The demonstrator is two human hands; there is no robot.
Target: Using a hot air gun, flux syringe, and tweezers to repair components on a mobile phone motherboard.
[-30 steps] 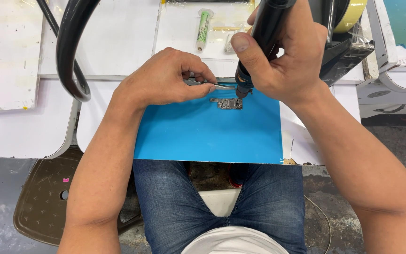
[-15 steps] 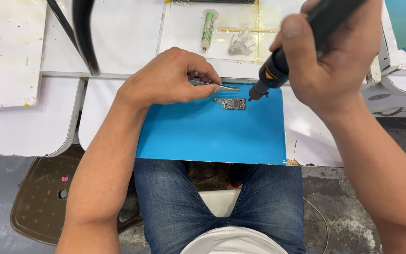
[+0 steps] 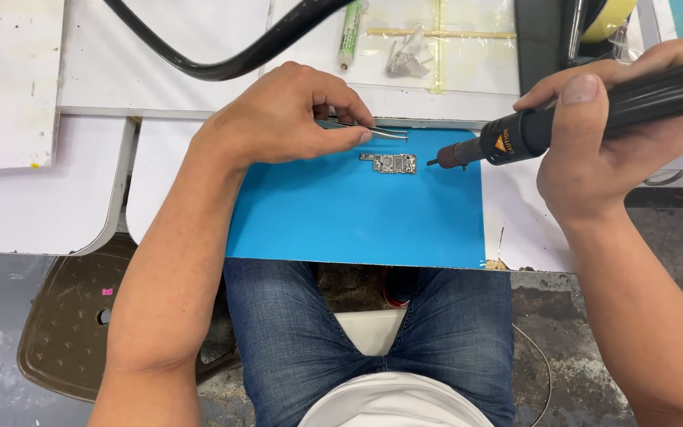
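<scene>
Your right hand (image 3: pixel 594 150) has pulled the hot-air wand (image 3: pixel 563 119) back from the circuit board (image 3: pixel 389 164). Your left hand (image 3: pixel 286 119) still pinches the tweezers (image 3: pixel 373 131) just above it, so heating has paused

small yellow triangular warning label (image 3: pixel 502 142) on the black tool handle; clear crumpled plastic packet (image 3: pixel 409 55) on the white bench top

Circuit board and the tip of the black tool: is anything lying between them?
No. In the head view, only bare blue mat separates the small circuit board from the black tool tip, which points at the board's right end.
</scene>
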